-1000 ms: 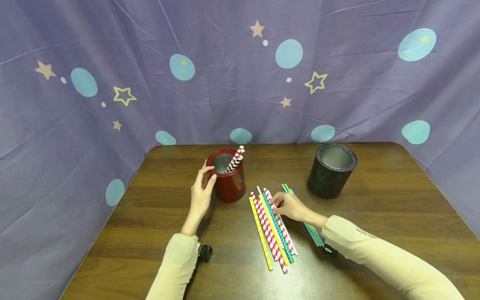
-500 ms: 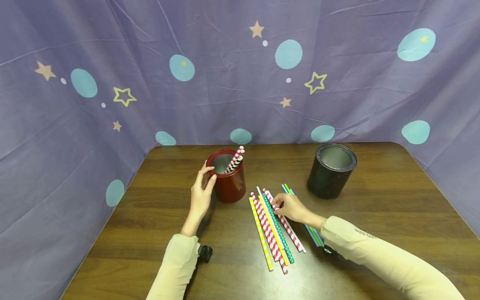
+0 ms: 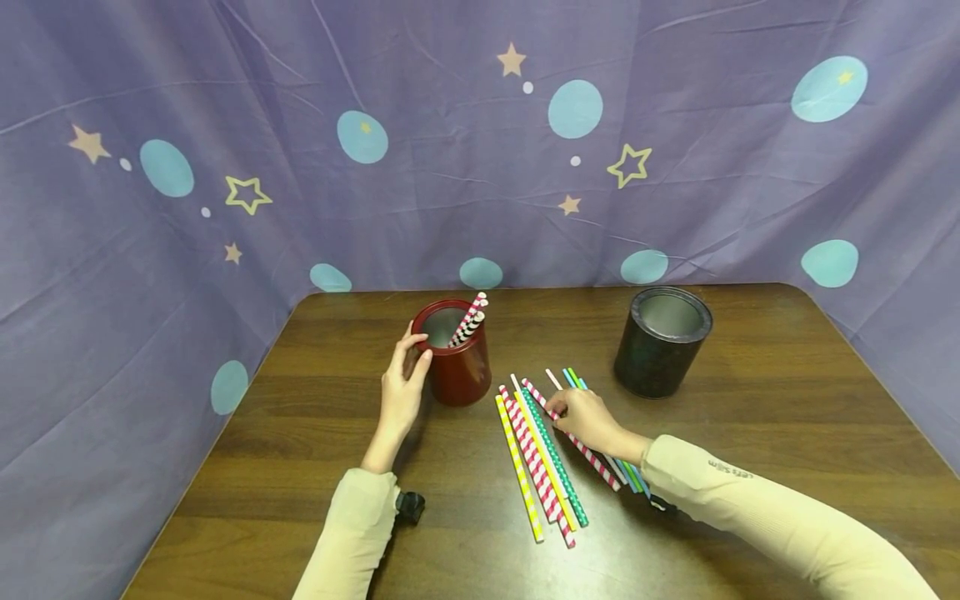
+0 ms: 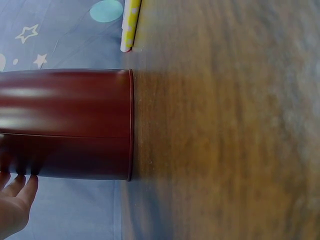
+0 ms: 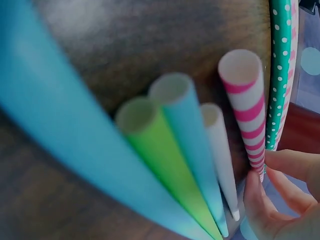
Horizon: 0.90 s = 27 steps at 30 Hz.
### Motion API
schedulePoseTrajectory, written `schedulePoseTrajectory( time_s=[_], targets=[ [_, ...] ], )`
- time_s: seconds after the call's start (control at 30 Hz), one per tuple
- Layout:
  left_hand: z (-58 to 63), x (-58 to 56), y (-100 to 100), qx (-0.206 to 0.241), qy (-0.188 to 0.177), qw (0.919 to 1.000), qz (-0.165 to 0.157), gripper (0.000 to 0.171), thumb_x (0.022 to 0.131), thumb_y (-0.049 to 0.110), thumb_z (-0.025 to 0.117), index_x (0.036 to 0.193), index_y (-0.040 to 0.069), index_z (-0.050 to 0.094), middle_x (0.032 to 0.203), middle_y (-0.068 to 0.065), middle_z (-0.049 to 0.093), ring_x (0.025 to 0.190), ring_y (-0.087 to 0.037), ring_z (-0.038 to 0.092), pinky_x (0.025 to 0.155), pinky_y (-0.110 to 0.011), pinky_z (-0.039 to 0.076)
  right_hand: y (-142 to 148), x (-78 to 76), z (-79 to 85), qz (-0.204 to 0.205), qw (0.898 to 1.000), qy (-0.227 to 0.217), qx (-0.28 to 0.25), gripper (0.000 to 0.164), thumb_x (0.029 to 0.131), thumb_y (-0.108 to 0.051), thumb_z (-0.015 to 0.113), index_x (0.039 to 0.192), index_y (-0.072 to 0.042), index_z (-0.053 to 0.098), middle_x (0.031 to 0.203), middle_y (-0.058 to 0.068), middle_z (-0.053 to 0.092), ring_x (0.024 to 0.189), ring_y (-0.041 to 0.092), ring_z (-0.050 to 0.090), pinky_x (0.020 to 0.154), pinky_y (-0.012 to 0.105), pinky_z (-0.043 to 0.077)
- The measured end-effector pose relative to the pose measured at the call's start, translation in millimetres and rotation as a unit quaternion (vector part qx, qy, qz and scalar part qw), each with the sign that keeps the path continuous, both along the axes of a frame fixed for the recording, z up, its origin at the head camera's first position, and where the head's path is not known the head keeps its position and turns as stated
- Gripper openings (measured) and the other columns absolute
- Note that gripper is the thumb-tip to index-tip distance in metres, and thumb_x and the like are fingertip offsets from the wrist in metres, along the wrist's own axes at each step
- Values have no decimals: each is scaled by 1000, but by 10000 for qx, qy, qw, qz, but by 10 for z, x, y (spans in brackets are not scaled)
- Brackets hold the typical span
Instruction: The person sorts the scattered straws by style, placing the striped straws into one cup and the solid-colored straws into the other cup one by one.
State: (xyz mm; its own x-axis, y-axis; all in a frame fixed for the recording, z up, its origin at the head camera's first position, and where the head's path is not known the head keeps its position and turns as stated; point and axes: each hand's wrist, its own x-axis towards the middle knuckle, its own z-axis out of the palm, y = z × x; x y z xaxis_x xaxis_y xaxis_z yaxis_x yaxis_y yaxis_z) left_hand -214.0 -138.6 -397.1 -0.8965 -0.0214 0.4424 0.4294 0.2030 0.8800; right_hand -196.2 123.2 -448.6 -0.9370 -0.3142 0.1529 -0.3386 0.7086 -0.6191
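Note:
My left hand [image 3: 401,392] holds a red can [image 3: 459,375] at its rim, fingers over the edge and thumb against the near side. Pink-striped and black-striped straws [image 3: 468,327] lean inside it. My right hand [image 3: 592,421] pinches a pink-and-white striped straw [image 5: 252,117] between thumb and fingers, low over the table. Beside that straw lies a thin white straw [image 5: 220,150], next to the blue and green straws [image 5: 185,145]. Left of the right hand, a loose row includes a green dotted straw [image 3: 558,457], a yellow-striped straw [image 3: 517,468] and more pink-striped ones [image 3: 536,458].
A black can [image 3: 660,354] stands at the back right of the wooden table [image 3: 337,350]. Behind the table hangs a purple curtain [image 3: 442,125] with stars and blue dots.
The pink-striped straw has swung away from the row, its near end going right. The thin white straw has shifted right beside the blue and green ones. My left hand stays on the can.

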Motion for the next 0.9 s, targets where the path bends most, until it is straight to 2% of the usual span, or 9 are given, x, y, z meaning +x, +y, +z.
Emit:
schedulePoseTrajectory(
  time_s=[0.3, 0.47, 0.67, 0.9],
  targets=[
    [-1, 6, -10, -81, -66, 9999, -14, 32, 90, 8, 49, 118, -7, 46, 140, -15, 31, 123, -24, 37, 102, -31, 31, 33, -27, -16, 188, 9998, -9, 34, 19, 63, 3, 66, 80, -4, 66, 69, 3, 62, 67, 15, 57, 59, 30, 45],
    [3, 11, -13, -148, -76, 9999, 11, 31, 90, 8, 49, 118, -5, 46, 140, -15, 31, 123, -23, 37, 102, -31, 31, 68, -39, 1, 183, 9988, -289, -341, 21, 63, 5, 63, 83, 0, 66, 72, 8, 64, 67, 17, 59, 56, 27, 47],
    [5, 4, -7, -62, 98, 9999, -26, 30, 89, 4, 49, 116, -9, 46, 139, -19, 31, 123, -27, 37, 101, -28, 33, 96, -33, 12, 81, 9963, -435, -733, 19, 66, 6, 62, 84, 2, 65, 71, 8, 64, 66, 16, 58, 56, 25, 47],
    [7, 7, -6, -47, 116, 9999, -28, 30, 89, 4, 49, 116, -9, 46, 139, -18, 32, 124, -27, 36, 101, -26, 32, 102, -23, 35, -172, 9882, -894, -1234, 20, 70, 4, 61, 90, 3, 64, 72, 8, 63, 65, 14, 57, 53, 22, 46]
  ],
)
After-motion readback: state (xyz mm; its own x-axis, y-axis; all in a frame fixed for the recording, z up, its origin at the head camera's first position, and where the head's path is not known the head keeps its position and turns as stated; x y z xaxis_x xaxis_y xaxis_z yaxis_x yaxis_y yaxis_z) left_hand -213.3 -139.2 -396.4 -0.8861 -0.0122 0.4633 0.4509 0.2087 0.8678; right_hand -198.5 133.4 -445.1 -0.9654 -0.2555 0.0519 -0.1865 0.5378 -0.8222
